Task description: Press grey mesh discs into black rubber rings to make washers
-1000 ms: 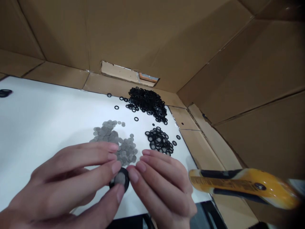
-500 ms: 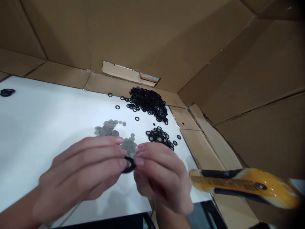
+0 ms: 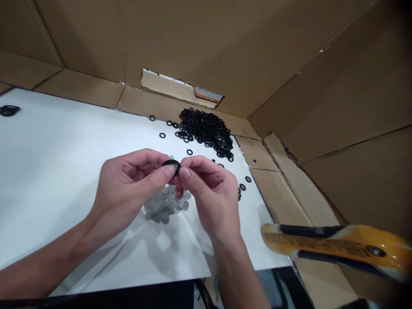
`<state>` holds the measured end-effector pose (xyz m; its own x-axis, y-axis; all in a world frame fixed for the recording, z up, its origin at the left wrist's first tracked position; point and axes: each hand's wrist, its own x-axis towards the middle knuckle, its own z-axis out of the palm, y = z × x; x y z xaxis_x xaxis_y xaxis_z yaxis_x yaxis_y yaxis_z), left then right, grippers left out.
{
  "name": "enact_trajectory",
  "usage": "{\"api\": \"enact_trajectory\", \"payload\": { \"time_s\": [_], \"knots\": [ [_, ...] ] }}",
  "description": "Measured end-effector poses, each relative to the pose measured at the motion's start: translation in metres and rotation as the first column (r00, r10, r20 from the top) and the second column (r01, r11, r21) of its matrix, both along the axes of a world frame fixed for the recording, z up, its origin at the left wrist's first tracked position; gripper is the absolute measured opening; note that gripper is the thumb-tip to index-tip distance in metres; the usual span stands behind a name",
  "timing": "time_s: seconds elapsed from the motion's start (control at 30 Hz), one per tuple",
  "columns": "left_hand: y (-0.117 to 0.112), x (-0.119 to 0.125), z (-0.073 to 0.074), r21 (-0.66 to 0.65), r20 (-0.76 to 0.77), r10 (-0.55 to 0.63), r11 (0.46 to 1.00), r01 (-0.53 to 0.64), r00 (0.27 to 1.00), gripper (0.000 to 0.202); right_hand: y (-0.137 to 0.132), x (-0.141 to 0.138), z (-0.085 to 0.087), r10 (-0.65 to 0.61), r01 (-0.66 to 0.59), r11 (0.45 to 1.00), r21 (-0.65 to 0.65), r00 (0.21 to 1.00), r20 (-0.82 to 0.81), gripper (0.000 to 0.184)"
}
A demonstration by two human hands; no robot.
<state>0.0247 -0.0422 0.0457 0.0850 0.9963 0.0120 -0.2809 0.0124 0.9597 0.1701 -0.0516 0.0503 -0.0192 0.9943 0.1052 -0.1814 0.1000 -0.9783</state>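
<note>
My left hand (image 3: 128, 180) and my right hand (image 3: 209, 193) pinch a black rubber ring (image 3: 171, 166) between thumbs and fingertips, above the white sheet (image 3: 58, 171). The ring stands tilted, and I cannot tell whether a disc sits inside it. Below my hands lies a heap of grey mesh discs (image 3: 165, 205). Farther back is a large pile of small black rings (image 3: 206, 131), with a few loose ones around it. My right hand hides most of a smaller black group, with only a few rings (image 3: 242, 187) showing.
Cardboard walls (image 3: 289, 64) surround the white sheet on the far and right sides. A yellow and black tool handle (image 3: 334, 244) sits at the lower right. A few black rings (image 3: 9, 110) lie at the sheet's far left corner.
Both hands have risen and moved farther from me, lifting the ring and turning it more edge-on. They now cover the smaller black group. The whole view has shifted slightly as my head moved.
</note>
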Motion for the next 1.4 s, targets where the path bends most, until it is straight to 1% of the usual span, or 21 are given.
{"api": "enact_trajectory", "payload": {
  "time_s": [0.13, 0.3, 0.43, 0.67, 0.8, 0.93, 1.13, 1.33, 1.4],
  "knots": [
    [0.0019, -0.0002, -0.0023, -0.035, 0.003, -0.038, 0.999, 0.038, 0.999, 0.003, 0.0003, 0.0010, 0.0010, -0.004, 0.005, 1.000, -0.030, 0.999, 0.037, 0.013],
    [0.0025, -0.0028, -0.0010, -0.056, -0.046, -0.066, 0.996, 0.064, 0.997, 0.002, -0.0009, 0.0027, 0.0010, 0.035, -0.033, 0.999, -0.036, 0.998, 0.053, 0.012],
    [0.0035, -0.0027, 0.0015, -0.067, -0.061, -0.082, 0.995, 0.078, 0.995, 0.003, -0.0021, 0.0018, 0.0009, 0.010, -0.007, 0.999, -0.038, 0.997, 0.078, 0.013],
    [0.0025, 0.0003, 0.0033, -0.074, -0.016, -0.068, 0.995, 0.067, 0.998, 0.003, -0.0045, -0.0015, -0.0023, -0.016, 0.016, 1.000, -0.009, 0.999, 0.029, 0.013],
    [0.0018, 0.0000, 0.0010, -0.069, -0.026, -0.035, 0.997, 0.033, 0.999, 0.001, -0.0046, -0.0032, -0.0027, -0.042, 0.041, 0.999, 0.007, 0.996, 0.075, 0.011],
    [0.0018, -0.0005, -0.0013, -0.049, -0.071, 0.005, 0.999, -0.009, 0.997, 0.004, -0.0038, -0.0035, -0.0029, -0.053, 0.051, 0.999, 0.019, 0.990, 0.129, 0.012],
    [0.0015, -0.0013, -0.0028, -0.026, -0.068, -0.015, 1.000, 0.014, 0.998, 0.007, -0.0036, -0.0004, -0.0005, -0.071, 0.071, 0.997, 0.004, 0.989, 0.132, 0.013],
    [0.0030, -0.0026, -0.0039, -0.005, -0.081, -0.006, 1.000, 0.006, 0.997, 0.007, -0.0027, 0.0012, 0.0021, -0.078, 0.079, 0.997, 0.000, 0.989, 0.127, 0.007],
    [0.0033, -0.0029, -0.0024, -0.001, -0.105, -0.025, 1.000, 0.025, 0.994, 0.008, -0.0015, 0.0018, 0.0011, -0.093, 0.093, 0.996, 0.007, 0.989, 0.114, 0.007]
  ]
}}
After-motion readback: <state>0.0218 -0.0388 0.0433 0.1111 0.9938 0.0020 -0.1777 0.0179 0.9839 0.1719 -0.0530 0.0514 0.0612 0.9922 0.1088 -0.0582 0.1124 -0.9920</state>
